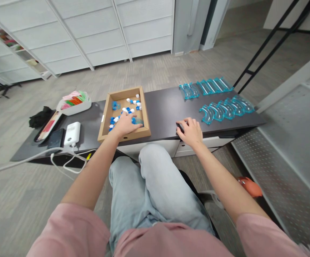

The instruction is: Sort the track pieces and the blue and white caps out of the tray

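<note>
My left hand [128,125] reaches into a shallow cardboard box [145,123], its fingers spread. Between its thumb and index finger, in the near right corner, is a clear blue plastic piece [138,121]; a firm grip on it does not show. Small blue and white pieces [128,110] lie scattered in the box, with another blue piece [115,105] by its left wall. At the table's front edge, my right hand [191,132] has curled fingers around a small dark object [181,126], mostly covered and hard to identify.
Clear blue curved plastic pieces [219,110] stand in rows on the table's [161,110] right side. At left are a white tray [86,104] of colourful items, a black tray [48,129], a black cloth [40,117] and a white device [72,133] with cables.
</note>
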A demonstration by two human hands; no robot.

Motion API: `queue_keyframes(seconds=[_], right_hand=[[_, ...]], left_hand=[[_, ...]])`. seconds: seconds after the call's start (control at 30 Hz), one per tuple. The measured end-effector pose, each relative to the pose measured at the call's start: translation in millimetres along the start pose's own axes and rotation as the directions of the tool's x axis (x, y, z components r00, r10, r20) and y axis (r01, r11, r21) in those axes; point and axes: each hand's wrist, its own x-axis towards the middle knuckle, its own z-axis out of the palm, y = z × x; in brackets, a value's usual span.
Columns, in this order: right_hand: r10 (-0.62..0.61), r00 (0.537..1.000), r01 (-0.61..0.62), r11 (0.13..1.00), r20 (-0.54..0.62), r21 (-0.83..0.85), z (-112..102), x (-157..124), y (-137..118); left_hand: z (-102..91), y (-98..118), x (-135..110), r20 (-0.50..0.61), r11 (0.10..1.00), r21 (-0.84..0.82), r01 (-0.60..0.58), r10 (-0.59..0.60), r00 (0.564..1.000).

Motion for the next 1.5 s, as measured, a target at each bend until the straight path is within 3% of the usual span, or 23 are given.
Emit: queue_keyframes(seconds=[0.1,0.23,0.57,0.73,0.87,1.0,1.07,1.17,1.33,1.5], right_hand=[[0.005,1.0,-0.005,1.0,0.008,-0.007,-2,0,-1],[0.004,1.0,-0.004,1.0,-0.001,-0.004,-3,0,-1],[0.0,1.0,-0.001,1.0,-0.015,-0.008,1,0,1],[0.023,1.0,-0.022,1.0,0.015,-0.011,-2,0,-4],[-0.004,0.999,0.004,1.0,0.039,0.009,-5,1,-8],[-0.009,0.998,0.007,1.0,0.06,0.024,-7,0,-11],[0.008,0.998,-0.01,1.0,0.07,0.024,-7,-1,-12],[0.009,0.998,-0.011,0.999,0.058,0.033,-5,-1,-13],[-0.062,0.995,0.057,0.997,0.084,0.059,-2,-2,-12],[-0.068,0.991,0.064,0.997,0.117,0.044,-1,-2,-13]], left_hand=[[-7.8,-7,10,0.07,1.0,0.004,-0.01,0.01,0.998],[-14.6,-11,14,0.059,0.998,-0.053,0.025,-0.022,0.998],[-27.5,-11,5,-0.181,0.968,-0.189,0.163,-0.198,0.963],[-29.1,14,25,-0.304,0.932,-0.355,0.072,-0.188,0.934],[-2.4,74,50,-0.28,0.903,-0.411,-0.124,0.005,0.96],[48.0,151,72,-0.222,0.859,-0.421,-0.291,0.213,0.951],[74.8,185,82,-0.167,0.864,-0.391,-0.317,0.272,0.948],[107.2,222,99,-0.069,0.907,-0.317,-0.275,0.268,0.961],[135.2,246,117,0.092,0.954,-0.22,-0.203,0.227,0.97],[146.0,245,115,0.125,0.926,-0.245,-0.287,0.324,0.938]])
